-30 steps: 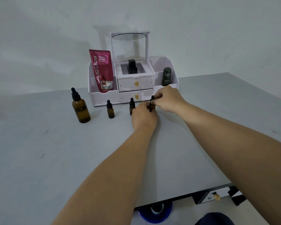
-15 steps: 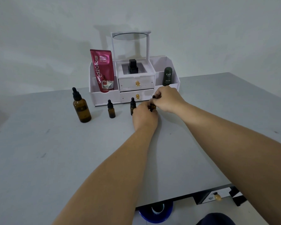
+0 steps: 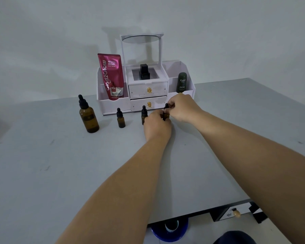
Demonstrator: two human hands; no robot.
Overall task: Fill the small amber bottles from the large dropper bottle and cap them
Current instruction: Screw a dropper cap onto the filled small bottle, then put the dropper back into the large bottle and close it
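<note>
The large amber dropper bottle stands capped at the left of the grey table. Two small amber bottles with black dropper caps stand to its right, one free and one just left of my left hand. My left hand grips the body of a third small amber bottle. My right hand pinches its black dropper cap from the right. Most of that bottle is hidden by my fingers.
A white cosmetic organizer with two drawers and a mirror stands behind the bottles. It holds a red serum tube, a black bottle and a dark green Kahf bottle. A blue bucket sits under the table's front edge.
Both hands stay on the third small bottle; the fingers on the cap shift only slightly. The other bottles have not moved.
</note>
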